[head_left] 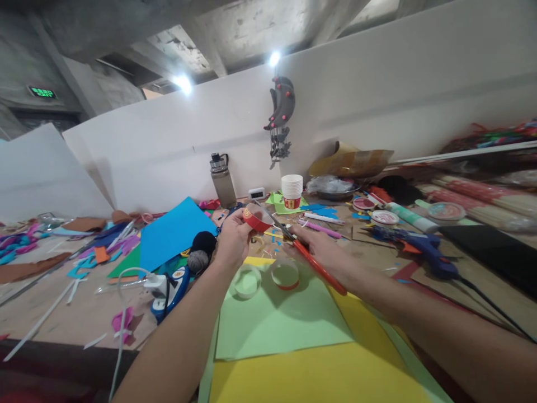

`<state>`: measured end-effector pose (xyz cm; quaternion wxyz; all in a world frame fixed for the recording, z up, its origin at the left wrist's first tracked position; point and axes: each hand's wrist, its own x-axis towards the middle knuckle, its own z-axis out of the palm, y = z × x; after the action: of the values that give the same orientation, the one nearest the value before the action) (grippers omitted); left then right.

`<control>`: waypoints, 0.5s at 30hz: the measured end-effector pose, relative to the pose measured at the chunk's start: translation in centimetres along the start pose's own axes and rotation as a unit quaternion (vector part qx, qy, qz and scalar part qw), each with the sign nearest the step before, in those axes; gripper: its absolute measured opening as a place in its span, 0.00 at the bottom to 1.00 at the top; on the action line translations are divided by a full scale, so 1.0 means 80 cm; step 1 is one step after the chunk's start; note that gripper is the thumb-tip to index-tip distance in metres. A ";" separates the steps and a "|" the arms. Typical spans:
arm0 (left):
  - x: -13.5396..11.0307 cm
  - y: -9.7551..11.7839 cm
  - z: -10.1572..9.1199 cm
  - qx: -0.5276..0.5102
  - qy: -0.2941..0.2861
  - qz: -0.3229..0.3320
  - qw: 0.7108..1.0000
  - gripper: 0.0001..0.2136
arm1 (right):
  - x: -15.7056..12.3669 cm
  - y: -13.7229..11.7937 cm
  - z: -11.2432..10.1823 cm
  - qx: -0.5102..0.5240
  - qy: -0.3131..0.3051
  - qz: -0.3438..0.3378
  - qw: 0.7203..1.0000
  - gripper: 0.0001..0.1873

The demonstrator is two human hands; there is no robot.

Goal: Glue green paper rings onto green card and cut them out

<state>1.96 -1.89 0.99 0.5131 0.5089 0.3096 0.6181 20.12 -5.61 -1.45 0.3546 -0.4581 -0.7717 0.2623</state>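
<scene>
Yellow sheet [319,375] flat on table [62,313] | left hand [232,240] pinches cup [255,218] above table | right hand [321,249] grips scissors [310,260], blades at cup rim | risk: blades close to left hand, slip may nick it.

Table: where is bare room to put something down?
Free: the green sheet below the two rings, between the forearms; the yellow sheet nearest; bare tabletop at left by the white strips. Crowded: around the cup and scissors in hand, and the far edge by the bottle and glue gun.
</scene>
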 end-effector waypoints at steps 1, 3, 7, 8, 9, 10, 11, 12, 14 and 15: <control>0.000 0.000 0.000 -0.003 -0.003 -0.001 1.000 0.12 | 0.000 0.000 0.000 -0.001 -0.001 -0.002 1.000 0.13; 0.000 0.000 -0.001 -0.009 -0.009 -0.008 1.000 0.12 | 0.000 0.001 0.000 -0.003 -0.001 -0.005 1.000 0.13; 0.001 0.002 -0.004 -0.016 -0.030 -0.018 0.999 0.12 | 0.000 0.002 0.001 -0.005 0.006 -0.009 1.000 0.14; 0.001 0.002 -0.005 -0.018 -0.034 -0.017 0.999 0.11 | 0.000 0.002 0.002 -0.004 0.007 -0.009 1.000 0.13; 0.001 0.002 -0.006 -0.022 -0.037 -0.016 0.999 0.11 | 0.000 0.002 0.002 -0.002 0.008 -0.009 1.000 0.13; 0.002 0.001 -0.007 -0.025 -0.039 -0.014 0.999 0.10 | 0.000 0.002 0.002 -0.001 0.007 -0.009 1.000 0.13; 0.002 0.001 -0.008 -0.028 -0.040 -0.012 0.999 0.09 | -0.001 0.001 0.002 0.001 0.006 -0.009 1.000 0.13; 0.003 0.000 -0.009 -0.029 -0.041 -0.012 0.999 0.09 | -0.001 0.001 0.001 0.004 0.005 -0.008 1.000 0.13; 0.003 -0.001 -0.010 -0.024 -0.044 -0.015 0.999 0.08 | -0.001 0.000 0.001 0.007 0.003 -0.008 1.000 0.13; 0.003 -0.001 -0.010 -0.020 -0.045 -0.017 0.999 0.07 | -0.001 0.000 0.001 0.007 0.002 -0.008 1.000 0.13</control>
<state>1.21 -1.49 0.74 0.5470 0.5208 0.2822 0.5915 20.09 -5.68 -1.52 0.3618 -0.4501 -0.7725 0.2643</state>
